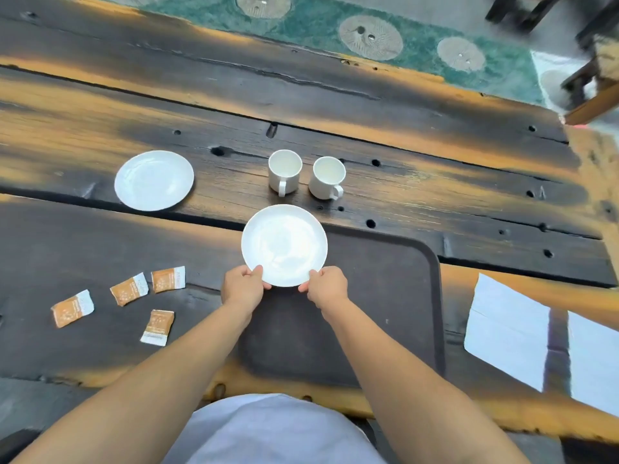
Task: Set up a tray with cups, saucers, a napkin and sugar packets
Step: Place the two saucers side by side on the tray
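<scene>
A white saucer (284,244) is over the far left part of the dark brown tray (395,296). My left hand (243,286) and my right hand (326,285) each pinch its near rim. A second white saucer (154,180) lies on the table to the far left. Two white cups (284,172) (326,177) stand upright just beyond the tray, handles toward me. Several orange sugar packets (129,289) lie scattered left of the tray. A white napkin (507,329) lies to the right of it.
The table is dark, rough wood (335,105) with holes and cracks between planks. A second white sheet (593,360) lies at the right edge. Beyond the far table edge are a green patterned rug (368,38) and dark chair legs (589,78).
</scene>
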Motion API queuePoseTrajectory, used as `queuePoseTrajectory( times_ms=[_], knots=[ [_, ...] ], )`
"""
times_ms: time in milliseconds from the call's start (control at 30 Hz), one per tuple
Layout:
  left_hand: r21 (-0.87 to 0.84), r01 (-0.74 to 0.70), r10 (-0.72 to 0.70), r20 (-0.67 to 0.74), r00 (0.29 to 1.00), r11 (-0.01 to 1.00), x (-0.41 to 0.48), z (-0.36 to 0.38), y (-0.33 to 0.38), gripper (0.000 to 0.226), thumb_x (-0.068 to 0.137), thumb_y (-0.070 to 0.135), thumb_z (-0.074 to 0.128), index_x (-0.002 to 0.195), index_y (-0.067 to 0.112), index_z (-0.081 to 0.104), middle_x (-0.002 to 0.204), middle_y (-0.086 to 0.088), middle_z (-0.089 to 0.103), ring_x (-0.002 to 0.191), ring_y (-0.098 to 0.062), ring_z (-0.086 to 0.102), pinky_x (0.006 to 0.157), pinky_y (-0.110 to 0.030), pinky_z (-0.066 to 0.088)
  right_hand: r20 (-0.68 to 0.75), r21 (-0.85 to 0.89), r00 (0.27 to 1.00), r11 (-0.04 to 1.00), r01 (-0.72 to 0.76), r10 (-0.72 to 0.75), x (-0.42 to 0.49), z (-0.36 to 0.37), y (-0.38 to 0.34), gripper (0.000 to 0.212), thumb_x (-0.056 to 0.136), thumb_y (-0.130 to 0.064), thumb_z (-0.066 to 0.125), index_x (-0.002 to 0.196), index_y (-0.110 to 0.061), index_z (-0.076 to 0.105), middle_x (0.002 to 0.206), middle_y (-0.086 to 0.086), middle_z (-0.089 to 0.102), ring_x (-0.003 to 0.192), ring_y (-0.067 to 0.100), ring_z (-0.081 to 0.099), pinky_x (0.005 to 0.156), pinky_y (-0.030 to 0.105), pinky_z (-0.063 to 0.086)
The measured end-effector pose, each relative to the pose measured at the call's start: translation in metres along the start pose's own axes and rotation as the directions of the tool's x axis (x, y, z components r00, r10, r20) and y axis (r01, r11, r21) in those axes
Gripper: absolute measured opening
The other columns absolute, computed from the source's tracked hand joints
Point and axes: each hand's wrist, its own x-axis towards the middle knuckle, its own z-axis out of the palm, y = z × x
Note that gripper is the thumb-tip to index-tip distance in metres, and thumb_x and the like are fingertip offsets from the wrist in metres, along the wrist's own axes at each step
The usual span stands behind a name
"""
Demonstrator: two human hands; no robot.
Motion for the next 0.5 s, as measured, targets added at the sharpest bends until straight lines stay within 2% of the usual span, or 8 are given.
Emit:
queuePoseTrajectory(
  times_ms=[167,300,500],
  knots=[
    [0.094,-0.016,0.010,0.063,0.998,0.995,-0.034,0.044,-0.001,0.039,0.098,0.026,0.053,0.068,0.007,0.067,0.054,0.002,0.060,0.070,-0.023,0.053,0.068,-0.031,0.044,-0.031,0.065,0.998,0.996,-0.053,0.055,-0.002,-0.047,0.039,0.032,0.099,-0.013,0.043,0.070,-0.014,0.057,0.078,0.004,0.077,0.056,0.013,0.048,0.056,0.026,0.042],
    [0.127,-0.021,0.010,0.080,0.997,0.992,-0.062,0.082,-0.003,0.035,0.098,0.026,0.053,0.079,0.002,0.070,0.053,0.006,0.061,0.062,-0.018,0.052,0.057,-0.027,0.040,-0.048,0.073,0.995,0.994,-0.079,0.083,0.002,-0.086,0.069,0.033,0.100,-0.014,0.042,0.072,-0.012,0.059,0.076,0.002,0.076,0.056,0.012,0.047,0.059,0.028,0.043],
    [0.114,0.017,-0.029,0.107,0.994,0.993,-0.107,0.141,-0.011,0.033,0.097,0.024,0.053,0.077,0.003,0.070,0.047,0.008,0.057,0.062,-0.020,0.047,0.065,-0.029,0.041,-0.058,0.050,0.995,0.996,-0.077,0.080,0.012,-0.149,0.109,0.033,0.100,-0.013,0.044,0.072,-0.011,0.062,0.073,0.003,0.074,0.057,0.012,0.049,0.055,0.027,0.043]
  ],
)
